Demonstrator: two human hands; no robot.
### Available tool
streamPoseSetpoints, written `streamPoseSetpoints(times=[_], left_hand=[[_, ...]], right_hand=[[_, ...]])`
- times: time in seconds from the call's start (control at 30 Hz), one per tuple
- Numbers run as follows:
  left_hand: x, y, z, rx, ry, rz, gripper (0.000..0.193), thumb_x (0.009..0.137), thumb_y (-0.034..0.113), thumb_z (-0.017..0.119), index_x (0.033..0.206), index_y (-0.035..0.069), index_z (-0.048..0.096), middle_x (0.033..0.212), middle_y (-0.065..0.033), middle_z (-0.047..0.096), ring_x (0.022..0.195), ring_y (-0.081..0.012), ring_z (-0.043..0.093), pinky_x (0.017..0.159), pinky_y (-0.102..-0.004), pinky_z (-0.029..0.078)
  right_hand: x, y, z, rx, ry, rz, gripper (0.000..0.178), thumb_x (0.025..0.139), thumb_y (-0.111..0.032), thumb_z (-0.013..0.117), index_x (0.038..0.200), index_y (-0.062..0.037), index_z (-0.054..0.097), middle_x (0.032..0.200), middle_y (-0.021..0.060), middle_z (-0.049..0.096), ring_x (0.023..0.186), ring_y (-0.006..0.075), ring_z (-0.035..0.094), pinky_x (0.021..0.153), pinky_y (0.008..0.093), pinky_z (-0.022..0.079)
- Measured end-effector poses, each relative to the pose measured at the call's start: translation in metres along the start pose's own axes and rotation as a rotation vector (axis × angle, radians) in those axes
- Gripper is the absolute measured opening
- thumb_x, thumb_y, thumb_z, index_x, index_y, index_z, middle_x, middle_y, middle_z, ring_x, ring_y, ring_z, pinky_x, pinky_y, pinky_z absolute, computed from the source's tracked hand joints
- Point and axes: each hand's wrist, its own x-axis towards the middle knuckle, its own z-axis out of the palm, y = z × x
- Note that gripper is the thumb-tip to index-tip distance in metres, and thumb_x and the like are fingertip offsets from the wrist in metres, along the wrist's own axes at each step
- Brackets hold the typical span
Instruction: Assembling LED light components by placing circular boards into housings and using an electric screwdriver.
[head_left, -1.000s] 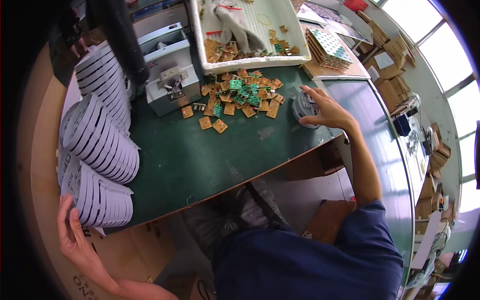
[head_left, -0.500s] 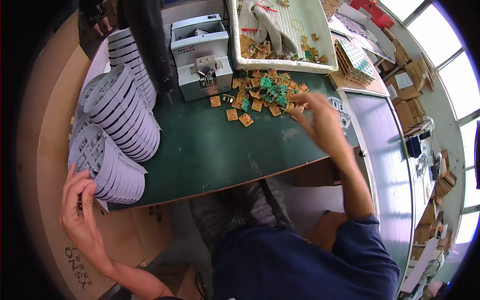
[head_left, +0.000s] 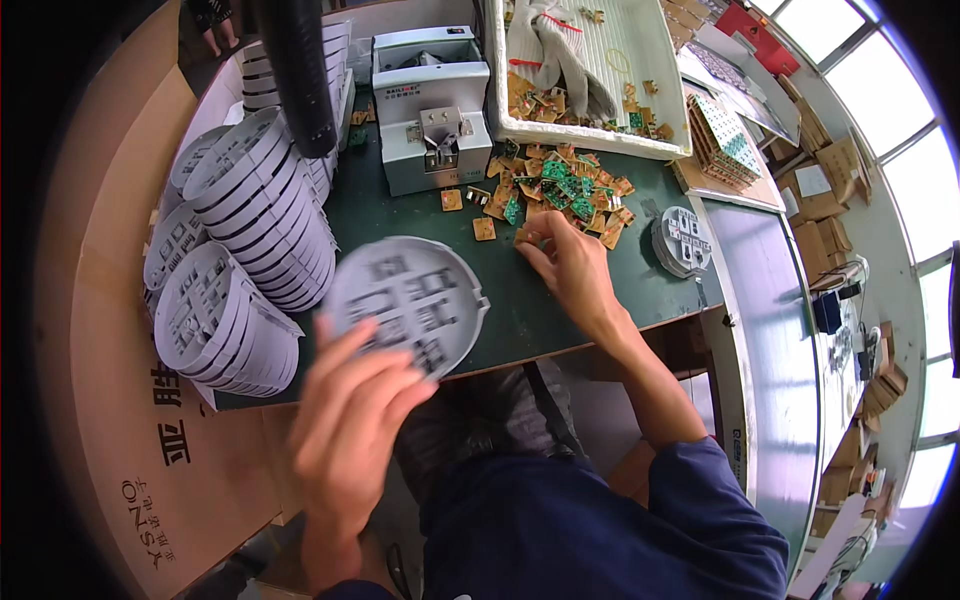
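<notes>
A round grey plastic plate [head_left: 405,300] with dark slots across its face is tilted over the front edge of the green table [head_left: 490,340]. My left hand [head_left: 350,430] holds it by its lower left rim; both are blurred by motion. To the right of the plate, my right hand [head_left: 580,275] is closed in a pinch on a small tan circuit board [head_left: 525,237], partly hidden by the fingers. This hand is at the near edge of a loose pile of tan and green circuit boards [head_left: 562,185].
Tall stacks of grey plates [head_left: 255,215] line the left side. A grey bench machine [head_left: 430,125] stands at the back, beside a white foam tray [head_left: 640,143] with gloves [head_left: 560,60] and boards inside. A short pile of round plates [head_left: 685,240] sits at the right. A black tube [head_left: 295,80] hangs overhead.
My left hand has brought a plate from the front left stack toward the middle. My right hand has moved left and closed on a small board. The view has shifted slightly.
</notes>
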Motion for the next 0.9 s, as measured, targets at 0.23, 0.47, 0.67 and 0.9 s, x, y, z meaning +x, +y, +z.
streamPoseSetpoints(times=[0.23, 0.47, 0.67, 0.9], left_hand=[[-0.008, -0.044, 0.094, 0.011, 0.057, -0.049, 0.028, 0.086, 0.009, 0.082, 0.110, 0.001, 0.071, 0.104, -0.0082, 0.073, 0.112, -0.0294, 0.071, 0.104, -0.0490, 0.055], [0.011, -0.023, 0.094, -0.758, 0.045, -0.486, 0.027, 0.093, 0.007, 0.077, 0.118, -0.001, 0.069, 0.106, -0.0113, 0.075, 0.101, -0.0216, 0.075, 0.092, -0.0333, 0.058], [0.005, -0.037, 0.086, -0.796, -0.001, -0.466, 0.024, 0.097, 0.003, 0.072, 0.121, -0.003, 0.070, 0.113, -0.0085, 0.073, 0.103, -0.0159, 0.072, 0.094, -0.0284, 0.055], [0.004, -0.040, 0.074, -0.731, 0.020, -0.392, 0.024, 0.097, 0.002, 0.071, 0.120, -0.002, 0.072, 0.113, -0.0084, 0.072, 0.103, -0.0144, 0.071, 0.089, -0.0260, 0.056]], right_hand=[[-0.012, -0.053, -0.019, 0.403, -0.036, 0.122, 0.028, 0.087, -0.003, 0.081, 0.106, 0.0011, 0.062, 0.099, 0.0096, 0.078, 0.090, 0.0167, 0.077, 0.080, 0.0289, 0.060], [-0.027, -0.079, -0.007, 0.338, -0.049, -0.053, 0.028, 0.086, -0.002, 0.081, 0.106, 0.0003, 0.062, 0.102, 0.0102, 0.078, 0.093, 0.0191, 0.078, 0.080, 0.0306, 0.062], [-0.029, -0.086, -0.005, 0.318, -0.125, -0.095, 0.028, 0.088, 0.002, 0.078, 0.112, 0.0023, 0.063, 0.110, 0.0101, 0.077, 0.098, 0.0194, 0.077, 0.085, 0.0312, 0.062], [-0.020, -0.079, -0.010, 0.889, -0.412, 0.193, 0.035, 0.095, -0.001, 0.073, 0.129, 0.0019, 0.066, 0.111, 0.0090, 0.074, 0.105, 0.0168, 0.071, 0.093, 0.0316, 0.058]])
